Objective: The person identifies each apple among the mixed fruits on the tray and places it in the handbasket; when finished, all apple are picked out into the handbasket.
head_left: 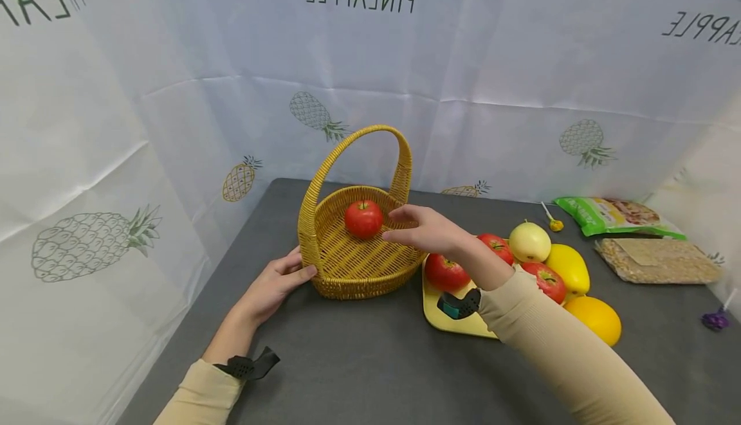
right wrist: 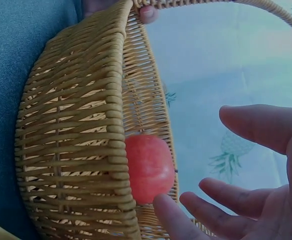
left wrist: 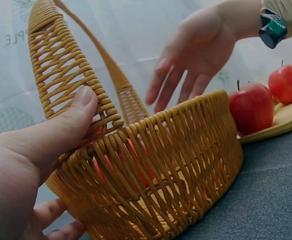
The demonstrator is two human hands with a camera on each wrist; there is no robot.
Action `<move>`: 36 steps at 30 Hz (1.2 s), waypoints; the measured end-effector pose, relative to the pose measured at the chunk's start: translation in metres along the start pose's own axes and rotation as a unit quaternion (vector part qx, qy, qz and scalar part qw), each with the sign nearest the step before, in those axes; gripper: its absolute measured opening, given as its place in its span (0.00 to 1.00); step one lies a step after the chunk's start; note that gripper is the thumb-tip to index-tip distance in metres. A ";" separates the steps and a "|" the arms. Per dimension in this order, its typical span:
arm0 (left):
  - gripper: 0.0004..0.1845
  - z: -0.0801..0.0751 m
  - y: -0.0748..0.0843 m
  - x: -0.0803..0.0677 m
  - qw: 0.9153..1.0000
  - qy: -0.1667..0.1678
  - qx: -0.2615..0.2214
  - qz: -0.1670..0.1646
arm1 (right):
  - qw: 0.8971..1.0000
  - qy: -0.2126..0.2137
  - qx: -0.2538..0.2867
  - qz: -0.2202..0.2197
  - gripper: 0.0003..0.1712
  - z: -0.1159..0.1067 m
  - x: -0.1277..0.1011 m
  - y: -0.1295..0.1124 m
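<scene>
A yellow wicker basket (head_left: 370,289) with a tall arched handle stands on the dark tabletop, a red apple (head_left: 363,220) lying inside toward the back. My left hand (head_left: 279,283) holds the basket at its left side; in the left wrist view the thumb (left wrist: 85,96) lies against the base of the handle, with other fingers low on the basket's outside. Over the basket's right part hovers my right hand (head_left: 425,227), fingers spread and nothing in them. In the right wrist view its fingertips appear near the apple (right wrist: 151,169); contact with it cannot be told.
Right of the basket, a pale yellow tray (head_left: 460,327) bears several fruits, including a red apple (head_left: 444,273), a pale round pear (head_left: 529,242) and an orange (head_left: 595,319). Behind lie a green packet (head_left: 622,215), a bag of grains (head_left: 660,261) and small flowers (head_left: 556,224). Printed curtains surround the table.
</scene>
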State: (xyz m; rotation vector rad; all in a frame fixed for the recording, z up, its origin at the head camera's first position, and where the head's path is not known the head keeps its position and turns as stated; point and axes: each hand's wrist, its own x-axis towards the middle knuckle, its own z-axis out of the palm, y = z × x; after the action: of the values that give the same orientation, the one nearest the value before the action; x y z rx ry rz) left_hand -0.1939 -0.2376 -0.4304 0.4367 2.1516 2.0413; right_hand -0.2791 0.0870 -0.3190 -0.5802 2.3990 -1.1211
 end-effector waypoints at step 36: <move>0.29 -0.002 -0.007 0.002 1.000 -0.009 -0.010 0.004 | 0.986 0.118 0.116 -0.017 0.35 -0.010 -0.079 0.059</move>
State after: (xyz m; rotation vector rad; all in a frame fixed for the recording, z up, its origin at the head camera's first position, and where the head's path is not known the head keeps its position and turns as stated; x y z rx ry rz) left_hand -0.1974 -0.2390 -0.4368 0.4615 2.1198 2.0543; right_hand -0.2305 0.1700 -0.3435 -0.4317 2.4099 -1.5337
